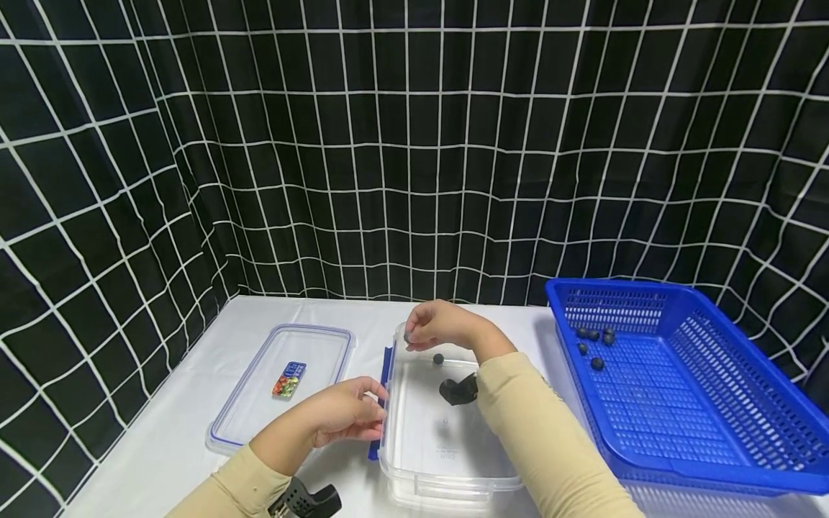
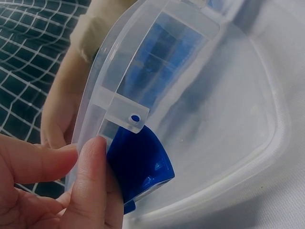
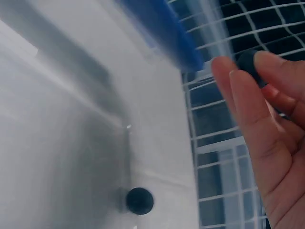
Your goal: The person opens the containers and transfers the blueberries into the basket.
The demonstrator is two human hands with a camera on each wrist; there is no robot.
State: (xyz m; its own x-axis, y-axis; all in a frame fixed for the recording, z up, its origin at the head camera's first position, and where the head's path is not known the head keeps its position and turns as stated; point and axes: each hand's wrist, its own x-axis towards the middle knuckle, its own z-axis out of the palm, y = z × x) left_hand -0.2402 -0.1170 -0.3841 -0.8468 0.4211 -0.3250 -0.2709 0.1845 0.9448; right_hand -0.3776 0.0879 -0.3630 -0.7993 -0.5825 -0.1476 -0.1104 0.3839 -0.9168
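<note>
My right hand (image 1: 435, 325) pinches a blueberry (image 3: 247, 63) between thumb and fingertips, above the far left corner of a clear plastic container (image 1: 469, 471). Inside that container, towards its far end, lies another blueberry (image 1: 438, 358). At the container's left side, my left hand (image 1: 350, 411) holds the edge by the blue latch (image 2: 143, 164), which hangs folded outward. The fingers partly hide the latch. Several more blueberries (image 1: 597, 364) sit in the far left part of a blue plastic basket (image 1: 654, 460) at the right.
A clear lid (image 1: 249, 414) with a blue seal and a colourful label (image 1: 288, 380) lies flat on the white table (image 1: 188, 403), left of the container. A black curtain with a white grid (image 1: 414, 165) hangs behind the table and at its sides.
</note>
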